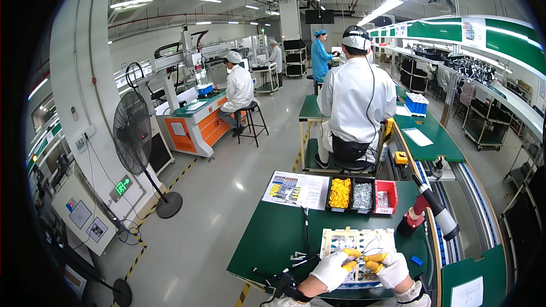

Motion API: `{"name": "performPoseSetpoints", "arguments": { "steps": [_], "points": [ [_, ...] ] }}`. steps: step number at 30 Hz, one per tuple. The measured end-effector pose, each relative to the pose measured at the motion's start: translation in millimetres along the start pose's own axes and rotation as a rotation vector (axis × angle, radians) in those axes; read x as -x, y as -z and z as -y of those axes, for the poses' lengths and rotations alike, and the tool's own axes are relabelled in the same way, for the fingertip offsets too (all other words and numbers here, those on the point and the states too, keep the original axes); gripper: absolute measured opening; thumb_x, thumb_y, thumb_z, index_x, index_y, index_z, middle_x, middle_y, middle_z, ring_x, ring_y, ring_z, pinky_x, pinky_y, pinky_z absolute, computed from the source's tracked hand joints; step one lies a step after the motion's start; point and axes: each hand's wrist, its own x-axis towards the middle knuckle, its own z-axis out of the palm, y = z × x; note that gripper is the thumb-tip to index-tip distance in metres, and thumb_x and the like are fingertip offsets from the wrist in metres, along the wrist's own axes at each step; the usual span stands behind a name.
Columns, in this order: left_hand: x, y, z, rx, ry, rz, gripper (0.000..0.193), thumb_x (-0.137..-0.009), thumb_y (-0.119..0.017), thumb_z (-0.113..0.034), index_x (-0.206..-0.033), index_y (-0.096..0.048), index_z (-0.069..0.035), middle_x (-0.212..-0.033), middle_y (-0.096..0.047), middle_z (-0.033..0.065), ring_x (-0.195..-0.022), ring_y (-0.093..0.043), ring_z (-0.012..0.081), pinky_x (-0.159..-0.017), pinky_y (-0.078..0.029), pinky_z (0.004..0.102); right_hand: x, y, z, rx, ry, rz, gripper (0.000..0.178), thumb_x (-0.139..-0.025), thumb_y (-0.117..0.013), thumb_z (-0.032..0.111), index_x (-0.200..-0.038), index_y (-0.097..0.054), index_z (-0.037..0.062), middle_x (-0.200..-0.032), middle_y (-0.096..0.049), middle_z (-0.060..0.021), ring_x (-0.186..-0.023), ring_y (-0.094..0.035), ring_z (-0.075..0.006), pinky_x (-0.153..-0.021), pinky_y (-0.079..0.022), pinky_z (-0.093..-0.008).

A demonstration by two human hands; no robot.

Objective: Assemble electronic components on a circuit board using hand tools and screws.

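Observation:
My left hand (334,270), in a white glove with yellow fingertips, reaches over a white tray-like fixture (387,240) on the green bench. My right hand (392,271), gloved the same way, faces it from the right. Fingers and thumb are pressed together on both hands, and the fingertips almost meet above the fixture's middle. Whatever they pinch is too small to make out. A thin dark line, like a wire, curves over the fixture just beyond my right fingertips. Pale strips and small light parts lie in the fixture; my hands cover its near part.
Beyond the fixture stand a bin of yellow parts (339,193), a bin of silvery parts (363,196) and a red bin (386,197). A printed sheet (296,189) lies left of them. A black-and-white cylindrical tool (437,210) leans at right. A seated co-worker (358,91) is ahead.

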Motion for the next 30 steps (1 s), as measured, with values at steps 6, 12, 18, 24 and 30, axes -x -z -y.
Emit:
{"name": "performPoseSetpoints", "arguments": {
  "steps": [6, 12, 18, 24, 30],
  "points": [
    [0.5, -0.9, 1.6, -0.155, -0.098, -0.033, 0.026, -0.1, -0.07, -0.016, -0.122, -0.069, -0.001, -0.104, -0.075, 0.0147, -0.091, -0.073, 0.0246, -0.081, -0.057, 0.0345, 1.2, 2.4, 2.5, -0.057, -0.033, 0.018, 0.016, -0.095, -0.077, 0.008, -0.11, -0.08, 0.001, -0.099, -0.08, -0.0094, -0.087, -0.072, -0.0133, -0.081, -0.057, -0.0262],
    [-2.2, -1.2, 6.7, -0.091, 0.004, 0.004, 0.029, -0.099, -0.071, -0.018, -0.123, -0.068, -0.001, -0.104, -0.076, 0.0152, -0.092, -0.073, 0.0267, -0.081, -0.057, 0.0347, 1.3, 2.8, 12.6, -0.009, 0.014, 0.008, 0.014, -0.096, -0.077, 0.008, -0.108, -0.08, 0.001, -0.098, -0.08, -0.0091, -0.086, -0.072, -0.0134, -0.08, -0.057, -0.0261],
    [-3.0, -6.6, 24.6, -0.071, 0.022, 0.009, 0.028, -0.1, -0.071, -0.014, -0.123, -0.067, 0.002, -0.103, -0.076, 0.0134, -0.09, -0.072, 0.0189, -0.08, -0.057, 0.0308, 0.8, 1.5, 10.7, -0.015, 0.081, 0.019, 0.013, -0.095, -0.077, 0.006, -0.106, -0.08, 0.0001, -0.098, -0.079, -0.0095, -0.087, -0.072, -0.0146, -0.08, -0.057, -0.0274],
    [-1.0, -1.8, 4.5, -0.045, 0.026, 0.025, 0.027, -0.101, -0.07, -0.012, -0.124, -0.066, 0.002, -0.104, -0.075, 0.0119, -0.089, -0.071, 0.0167, -0.079, -0.056, 0.0295, 1.9, 5.3, 2.8, -0.113, 0.065, 0.054, 0.014, -0.094, -0.076, 0.003, -0.108, -0.079, 0.0005, -0.1, -0.078, -0.0093, -0.089, -0.072, -0.0152, -0.084, -0.058, -0.028],
    [-2.5, -2.6, 9.2, 0.09, 0.107, 0.045, 0.032, -0.1, -0.069, -0.015, -0.129, -0.065, -0.001, -0.106, -0.076, 0.0157, -0.093, -0.074, 0.0256, -0.081, -0.057, 0.0347, 1.8, 5.2, 5.7, -0.132, 0.078, 0.072, 0.017, -0.094, -0.076, 0.002, -0.112, -0.079, 0.0013, -0.103, -0.078, -0.0088, -0.09, -0.072, -0.0146, -0.084, -0.057, -0.0276]
  ]
}}
